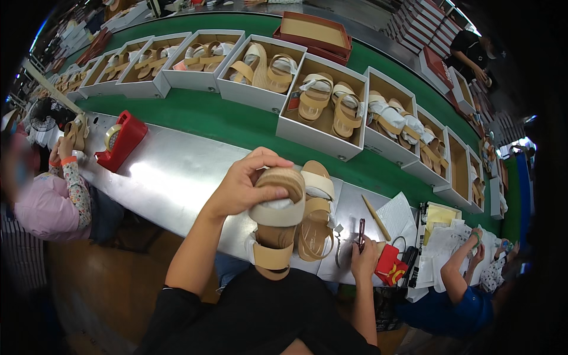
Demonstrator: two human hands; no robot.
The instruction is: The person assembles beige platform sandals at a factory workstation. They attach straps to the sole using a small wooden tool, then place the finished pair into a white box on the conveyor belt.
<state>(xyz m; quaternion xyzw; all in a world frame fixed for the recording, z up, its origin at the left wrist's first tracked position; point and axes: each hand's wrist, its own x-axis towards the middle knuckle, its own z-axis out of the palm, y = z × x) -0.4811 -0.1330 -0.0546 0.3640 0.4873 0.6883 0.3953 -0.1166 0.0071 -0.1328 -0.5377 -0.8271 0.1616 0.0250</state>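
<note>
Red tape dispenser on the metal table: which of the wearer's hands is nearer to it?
Left. The left hand, holding a sandal, is to the right of the red tape dispenser; the right hand is farther right, beyond the second sandal.

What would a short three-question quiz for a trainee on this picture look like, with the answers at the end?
1. What is the person's left hand holding?
2. True or false: the red tape dispenser stands to the left of that hand.
3. The row of open boxes stands on a surface of which colour?
a) blue
b) green
c) yellow

Key:
1. A sandal with pale and tan straps.
2. True.
3. b
</note>
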